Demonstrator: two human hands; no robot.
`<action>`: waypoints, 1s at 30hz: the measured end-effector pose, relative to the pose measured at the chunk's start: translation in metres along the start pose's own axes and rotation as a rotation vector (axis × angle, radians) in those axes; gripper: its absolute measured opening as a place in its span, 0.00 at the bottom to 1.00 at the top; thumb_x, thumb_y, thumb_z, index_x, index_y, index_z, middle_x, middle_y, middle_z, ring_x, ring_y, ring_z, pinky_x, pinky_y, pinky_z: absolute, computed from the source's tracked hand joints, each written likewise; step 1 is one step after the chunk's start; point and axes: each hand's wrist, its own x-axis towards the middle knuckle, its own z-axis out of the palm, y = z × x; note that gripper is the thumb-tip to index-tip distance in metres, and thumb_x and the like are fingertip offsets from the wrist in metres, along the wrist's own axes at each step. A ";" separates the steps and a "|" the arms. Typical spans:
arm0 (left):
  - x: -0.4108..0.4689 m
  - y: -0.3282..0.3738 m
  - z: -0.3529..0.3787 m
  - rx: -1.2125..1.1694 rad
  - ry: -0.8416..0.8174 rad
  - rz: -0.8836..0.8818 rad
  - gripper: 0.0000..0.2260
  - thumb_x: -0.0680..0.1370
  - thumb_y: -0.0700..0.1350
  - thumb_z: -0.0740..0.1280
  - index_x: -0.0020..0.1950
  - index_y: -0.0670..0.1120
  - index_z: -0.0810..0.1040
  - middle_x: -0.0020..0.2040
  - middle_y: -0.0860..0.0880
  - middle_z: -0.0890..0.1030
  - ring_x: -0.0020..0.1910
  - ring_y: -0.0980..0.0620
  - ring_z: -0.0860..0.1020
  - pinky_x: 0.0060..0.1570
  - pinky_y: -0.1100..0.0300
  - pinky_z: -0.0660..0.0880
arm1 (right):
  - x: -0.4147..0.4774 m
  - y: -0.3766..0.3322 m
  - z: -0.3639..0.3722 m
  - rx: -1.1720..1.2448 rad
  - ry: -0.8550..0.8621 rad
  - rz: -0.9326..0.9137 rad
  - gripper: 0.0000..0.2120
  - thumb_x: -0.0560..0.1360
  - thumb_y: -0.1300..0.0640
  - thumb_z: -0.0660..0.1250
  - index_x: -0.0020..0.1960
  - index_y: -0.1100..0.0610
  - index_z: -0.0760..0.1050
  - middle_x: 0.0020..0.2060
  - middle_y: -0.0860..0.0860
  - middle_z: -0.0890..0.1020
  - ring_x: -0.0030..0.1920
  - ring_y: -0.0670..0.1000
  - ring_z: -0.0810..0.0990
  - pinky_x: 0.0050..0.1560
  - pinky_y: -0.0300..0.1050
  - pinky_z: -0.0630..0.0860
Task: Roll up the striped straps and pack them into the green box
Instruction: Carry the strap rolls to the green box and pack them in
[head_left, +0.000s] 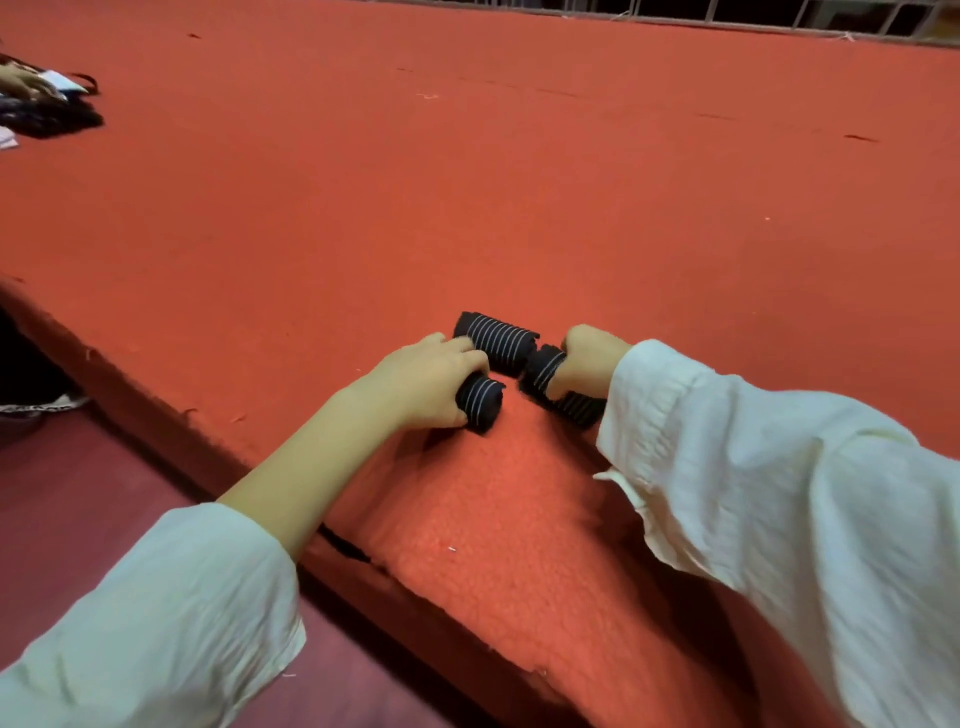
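Three rolled black straps with thin white stripes lie close together on the red felt table (519, 208). My left hand (426, 382) grips the near-left roll (480, 401), fingers curled over its top. My right hand (589, 358) grips the right roll (553, 382), thumb under it, and its far end is hidden by my wrist. A third roll (496, 338) rests just beyond, between both hands, touching my left fingers. No green box is in view.
The table's front edge (171, 415) runs diagonally from left to lower right, with dark red floor below. At the far left another person's hand (23, 83) rests by a pile of dark straps (49, 117). A railing lines the far edge.
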 end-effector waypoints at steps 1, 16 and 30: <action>-0.002 0.001 0.000 0.015 0.016 -0.011 0.18 0.72 0.50 0.69 0.61 0.51 0.71 0.59 0.52 0.73 0.55 0.47 0.70 0.52 0.51 0.72 | -0.003 -0.002 0.000 -0.010 -0.021 0.004 0.12 0.72 0.59 0.71 0.53 0.61 0.75 0.37 0.53 0.77 0.43 0.54 0.77 0.37 0.42 0.72; -0.023 0.017 -0.001 -0.540 0.281 -0.109 0.18 0.68 0.51 0.76 0.54 0.54 0.75 0.38 0.59 0.78 0.36 0.54 0.75 0.39 0.58 0.68 | -0.041 0.032 0.038 0.462 0.321 -0.201 0.18 0.68 0.57 0.72 0.56 0.48 0.72 0.47 0.50 0.81 0.47 0.57 0.81 0.50 0.53 0.78; 0.005 0.201 -0.102 -0.701 0.266 0.326 0.16 0.64 0.56 0.74 0.48 0.54 0.79 0.43 0.53 0.83 0.44 0.52 0.81 0.48 0.52 0.76 | -0.225 0.150 -0.053 0.434 0.656 0.039 0.17 0.68 0.52 0.73 0.53 0.49 0.70 0.44 0.47 0.81 0.46 0.52 0.79 0.42 0.44 0.72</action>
